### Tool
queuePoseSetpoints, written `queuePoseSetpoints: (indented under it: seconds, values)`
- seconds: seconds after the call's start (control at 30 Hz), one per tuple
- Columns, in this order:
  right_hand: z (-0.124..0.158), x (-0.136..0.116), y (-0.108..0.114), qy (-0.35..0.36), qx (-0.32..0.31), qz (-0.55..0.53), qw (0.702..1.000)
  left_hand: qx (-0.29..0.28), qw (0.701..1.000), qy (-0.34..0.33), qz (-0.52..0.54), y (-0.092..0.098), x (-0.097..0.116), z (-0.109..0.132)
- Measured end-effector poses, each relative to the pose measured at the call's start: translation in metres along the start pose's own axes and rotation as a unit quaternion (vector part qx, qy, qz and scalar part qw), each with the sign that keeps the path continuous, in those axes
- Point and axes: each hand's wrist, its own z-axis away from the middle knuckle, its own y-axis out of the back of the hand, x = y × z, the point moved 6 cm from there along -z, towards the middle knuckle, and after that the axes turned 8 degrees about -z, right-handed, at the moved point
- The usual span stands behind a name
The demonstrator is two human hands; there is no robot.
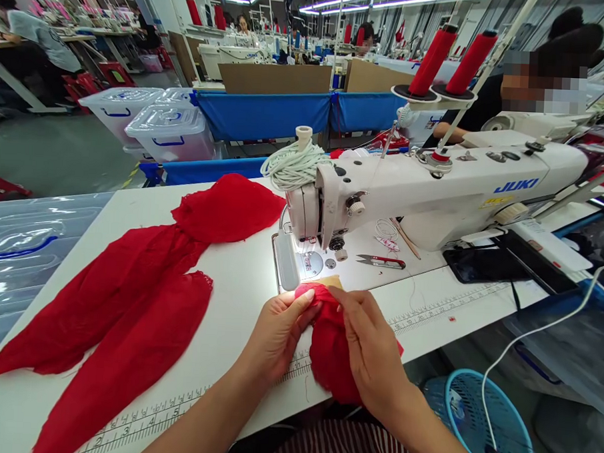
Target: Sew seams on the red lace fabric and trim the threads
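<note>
A gathered piece of red fabric (331,355) is pinched between both hands at the front of the sewing machine (383,197). My left hand (285,326) grips its upper left edge with thumb and fingers. On the upper right edge, my right hand (369,343) is closed, its fingertips partly hidden. The cloth hangs down over the table's front edge. Just behind the fingers lies a tan patch (332,281), close to the lit needle plate (310,263). Larger red fabric pieces (129,292) spread across the white table to the left.
Red-handled thread snips (383,261), a thin brown stick (406,238) and a dark phone (485,264) lie right of the needle. Red thread cones (434,62) stand behind the machine. A blue basket (493,422) sits below right. A co-worker (533,76) sits beyond the machine.
</note>
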Motion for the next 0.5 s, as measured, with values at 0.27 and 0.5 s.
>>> queuePoseSetpoints:
  seconds: [0.27,0.5]
  values:
    - [0.008,0.015,-0.014,0.014,-0.019,0.038,0.999,-0.003,1.0,-0.014,0.006,-0.002,0.001,0.0]
    - [0.005,0.015,-0.013,0.01,-0.014,0.035,0.999,-0.004,1.0,-0.018,0.009,-0.001,0.001,0.001]
